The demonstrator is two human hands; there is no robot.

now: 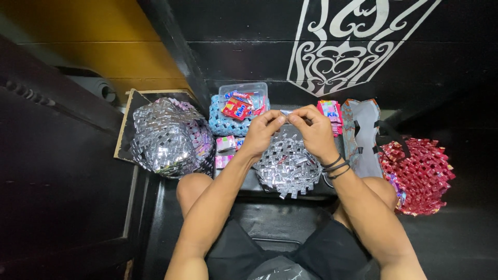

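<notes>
Hands meet above a half-woven silver basket of folded foil strips (287, 165), which rests between the person's knees; the left hand (261, 133) and the right hand (314, 130) are drawn together, fingertips pinched on one small folded silver foil strip (286, 112) held just over the basket's far rim; black bands (336, 167) circle the right wrist; to the left of the silver basket sits a larger domed silver woven piece (168, 136) on a dark board with a pale edge (126, 124); just beyond the basket's far left side stands a pale blue woven holder (224, 123) carrying a clear plastic tub of red and blue wrappers (243, 99); a few pink and white wrappers (226, 149) lie between that holder and the basket; right of the basket lies a flat grey woven panel with a dark strap (364, 136), with a stack of pink wrappers (330, 111) at its far left corner; further right is a red woven foil basket (419, 175)
</notes>
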